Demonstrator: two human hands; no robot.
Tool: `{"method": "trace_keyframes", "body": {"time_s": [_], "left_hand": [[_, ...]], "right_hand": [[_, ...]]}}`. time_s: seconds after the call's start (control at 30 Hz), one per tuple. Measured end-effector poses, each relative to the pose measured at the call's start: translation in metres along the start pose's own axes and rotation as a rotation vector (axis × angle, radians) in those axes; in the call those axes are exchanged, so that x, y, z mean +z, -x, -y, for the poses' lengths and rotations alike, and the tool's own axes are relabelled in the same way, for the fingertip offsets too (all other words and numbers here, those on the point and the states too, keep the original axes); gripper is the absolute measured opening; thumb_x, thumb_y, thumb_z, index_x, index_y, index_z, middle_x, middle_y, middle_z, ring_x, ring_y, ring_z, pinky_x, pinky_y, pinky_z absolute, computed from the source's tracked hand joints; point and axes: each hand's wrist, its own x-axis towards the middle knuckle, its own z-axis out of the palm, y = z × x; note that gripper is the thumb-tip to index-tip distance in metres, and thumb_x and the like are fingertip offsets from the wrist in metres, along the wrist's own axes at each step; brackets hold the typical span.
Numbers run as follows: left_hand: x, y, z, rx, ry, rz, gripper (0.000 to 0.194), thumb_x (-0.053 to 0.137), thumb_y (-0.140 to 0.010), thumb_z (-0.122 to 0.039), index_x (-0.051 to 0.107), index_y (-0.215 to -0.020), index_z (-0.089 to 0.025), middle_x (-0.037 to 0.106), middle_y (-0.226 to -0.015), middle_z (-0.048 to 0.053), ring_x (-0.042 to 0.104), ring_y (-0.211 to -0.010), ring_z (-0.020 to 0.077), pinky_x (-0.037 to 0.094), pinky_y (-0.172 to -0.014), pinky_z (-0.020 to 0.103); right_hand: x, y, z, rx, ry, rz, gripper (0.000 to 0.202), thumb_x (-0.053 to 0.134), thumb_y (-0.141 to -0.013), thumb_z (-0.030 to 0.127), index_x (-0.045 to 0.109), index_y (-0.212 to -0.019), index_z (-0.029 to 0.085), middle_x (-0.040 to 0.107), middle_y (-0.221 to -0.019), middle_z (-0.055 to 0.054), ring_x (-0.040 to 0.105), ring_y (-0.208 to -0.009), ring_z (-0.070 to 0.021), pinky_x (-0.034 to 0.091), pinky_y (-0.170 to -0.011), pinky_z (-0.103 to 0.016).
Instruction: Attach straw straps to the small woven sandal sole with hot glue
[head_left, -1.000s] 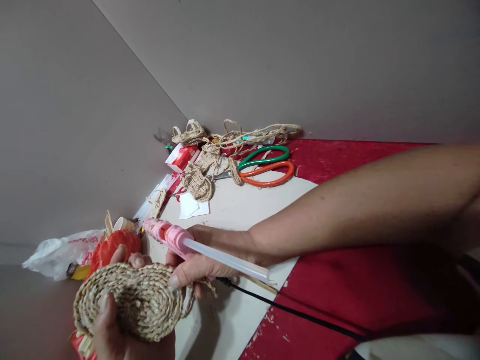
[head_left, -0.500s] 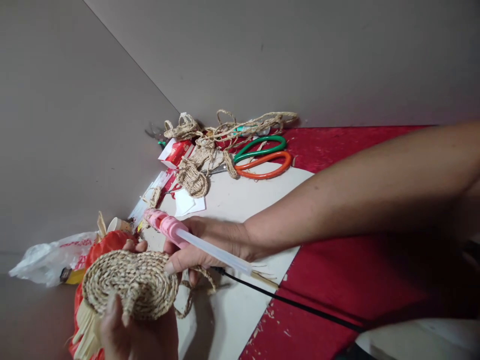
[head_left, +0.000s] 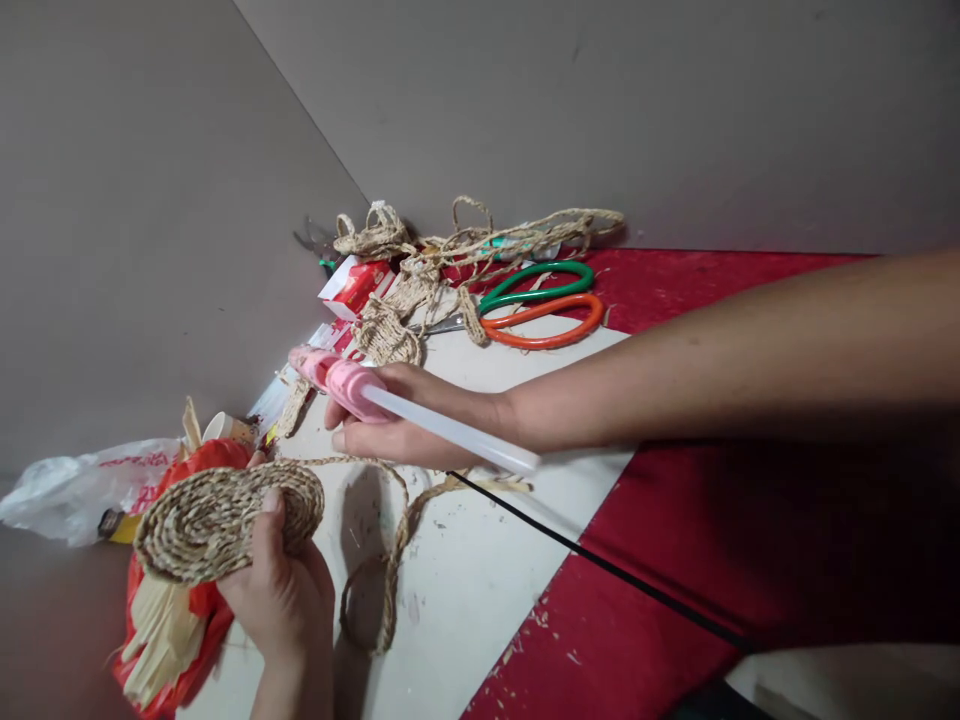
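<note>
My left hand (head_left: 281, 590) grips a flat oval coil of braided straw (head_left: 202, 525), its thumb on the upper face and the other fingers mostly hidden beneath. A loose tail of straw braid (head_left: 394, 580) runs from the coil across the white board. Above and to the right of it, my right hand (head_left: 435, 415) is closed around a pink hot glue gun (head_left: 352, 388). A translucent glue stick (head_left: 457, 430) sticks out of the gun's back end, and the nozzle points to the left. The gun and the coil are apart.
Large scissors (head_left: 540, 310) with green and orange handles lie among straw braids (head_left: 386, 335) at the back. Nearby are a red and white box (head_left: 358, 285), a paper cup (head_left: 229, 428) and a red bag (head_left: 217, 650) with pale husks. A black cord (head_left: 600, 565) crosses the white board (head_left: 450, 600).
My right hand has moved up with the glue gun, away from the coil. My left hand has shifted its hold to the coil's right end, and the loose braid is now spread out.
</note>
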Motion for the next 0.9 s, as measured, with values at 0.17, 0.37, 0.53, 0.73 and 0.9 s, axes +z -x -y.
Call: {"method": "trace_keyframes", "body": {"time_s": [0.17,0.37,0.53,0.73,0.9], "left_hand": [[-0.008,-0.012,0.02,-0.131,0.052,-0.002,0.025,0.065,-0.066,-0.004,0.066,-0.084,-0.022,0.07,-0.095,-0.006,0.062,-0.103,0.0146,0.046,-0.094,0.026],[-0.017,-0.03,0.036,-0.375,0.1,0.035,0.006,0.066,-0.068,-0.017,0.063,-0.071,-0.02,0.066,-0.07,-0.003,0.064,-0.076,0.0149,0.052,-0.073,0.025],[-0.016,-0.039,0.032,-0.506,0.179,0.034,0.012,0.063,-0.063,-0.008,0.06,-0.066,-0.019,0.061,-0.061,-0.003,0.057,-0.061,0.0098,0.05,-0.064,0.019],[-0.016,-0.04,0.023,-0.623,0.301,-0.008,0.016,0.06,-0.065,-0.006,0.063,-0.078,-0.016,0.062,-0.067,0.0,0.058,-0.061,0.0106,0.046,-0.052,0.017],[-0.017,-0.04,0.008,-0.671,0.388,-0.06,0.017,0.053,-0.07,-0.001,0.059,-0.078,-0.015,0.061,-0.065,0.0,0.057,-0.057,0.0099,0.047,-0.049,0.016]], "right_hand": [[-0.003,0.01,0.016,-0.038,0.107,0.242,0.011,0.055,-0.078,0.017,0.046,-0.071,0.016,0.042,-0.065,0.005,0.037,-0.059,-0.0064,0.029,-0.053,-0.022],[-0.007,0.01,0.0,0.089,0.228,0.511,0.019,0.056,-0.074,0.022,0.037,-0.07,0.02,0.036,-0.063,0.004,0.029,-0.056,-0.0085,0.023,-0.048,-0.025],[-0.013,0.006,-0.018,0.22,0.234,0.445,0.02,0.058,-0.075,0.027,0.04,-0.069,0.019,0.039,-0.062,0.003,0.032,-0.058,-0.0101,0.022,-0.048,-0.025],[-0.016,0.001,-0.015,0.112,0.325,0.399,0.019,0.054,-0.079,0.027,0.04,-0.069,0.019,0.037,-0.063,0.004,0.027,-0.056,-0.009,0.021,-0.048,-0.025],[-0.012,0.003,0.0,0.027,0.358,0.464,0.022,0.054,-0.084,0.03,0.043,-0.068,0.018,0.037,-0.061,0.005,0.031,-0.056,-0.0078,0.025,-0.049,-0.024]]}}
